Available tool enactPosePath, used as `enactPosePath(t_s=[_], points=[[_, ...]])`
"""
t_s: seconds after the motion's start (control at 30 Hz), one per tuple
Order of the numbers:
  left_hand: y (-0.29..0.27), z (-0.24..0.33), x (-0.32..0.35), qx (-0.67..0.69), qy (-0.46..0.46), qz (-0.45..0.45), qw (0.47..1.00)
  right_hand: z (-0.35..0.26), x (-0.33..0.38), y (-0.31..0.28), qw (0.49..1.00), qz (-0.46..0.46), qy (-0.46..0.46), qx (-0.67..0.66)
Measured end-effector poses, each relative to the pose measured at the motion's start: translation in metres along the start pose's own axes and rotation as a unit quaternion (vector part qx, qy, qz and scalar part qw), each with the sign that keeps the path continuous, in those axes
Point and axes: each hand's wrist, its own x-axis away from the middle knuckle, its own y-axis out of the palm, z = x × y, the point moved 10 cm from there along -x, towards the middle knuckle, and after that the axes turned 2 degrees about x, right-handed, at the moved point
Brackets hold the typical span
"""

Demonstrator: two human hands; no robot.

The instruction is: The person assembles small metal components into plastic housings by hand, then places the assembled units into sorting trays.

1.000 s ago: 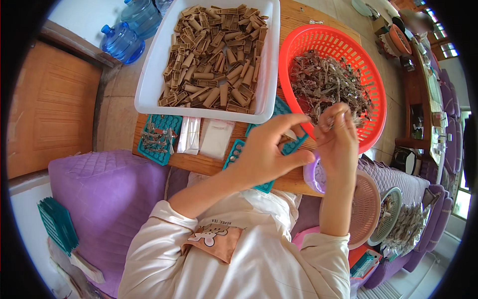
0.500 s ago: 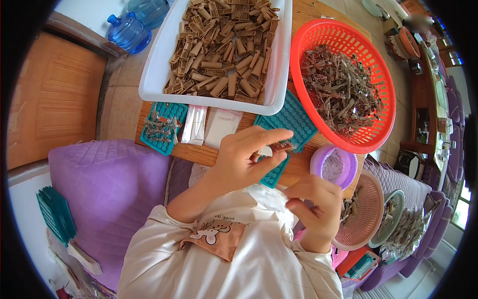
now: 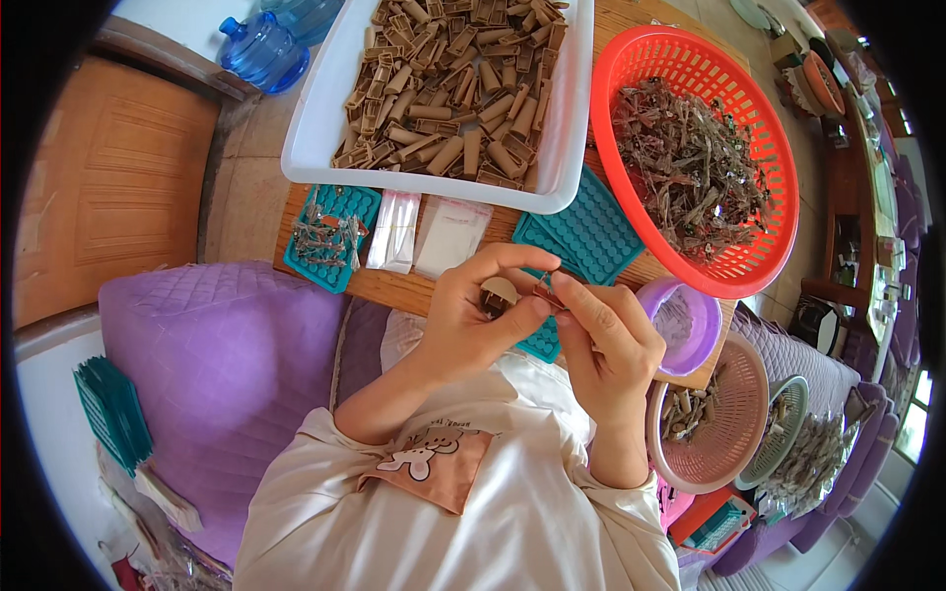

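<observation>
Moved: right hand [image 3: 608,340] has risen from the lap to meet the left hand [image 3: 471,317]; both now joined over the tabletop [image 3: 394,288] edge.
Left hand: curled, cradling a brown clip [image 3: 496,295], thumb and forefinger pinching toward the right.
Right hand: fingertips pinched on a small metal spring [image 3: 545,288].
Clip: between both hands, just in front of the teal mat [image 3: 583,234].
Nearby: white tray [image 3: 315,138] of brown clips, red basket [image 3: 764,148], purple bowl [image 3: 690,325].

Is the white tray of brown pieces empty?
No, the white tray is heaped with brown pieces across most of its floor.
</observation>
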Motion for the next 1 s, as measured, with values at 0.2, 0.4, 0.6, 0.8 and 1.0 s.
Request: enactPosePath(t_s=[0.2,0.4,0.6,0.8,1.0], points=[[-0.002,0.007,0.001,-0.051,0.039,0.008,0.998,0.011,0.005,0.0,0.998,0.022,0.049,-0.026],[0.006,-0.006,0.003,0.255,0.009,-0.083,0.963,0.022,0.014,-0.002,0.987,0.046,0.11,-0.109],[0.008,-0.016,0.008,0.212,-0.014,0.049,0.976,0.022,0.018,-0.001,0.97,0.066,0.135,-0.193],[0.013,-0.018,0.012,0.241,-0.004,-0.037,0.97,0.014,0.016,0.0,0.976,0.051,0.114,-0.178],[0.019,-0.008,0.011,0.162,0.024,-0.076,0.984,0.001,0.014,-0.001,0.997,0.031,0.026,-0.067]])
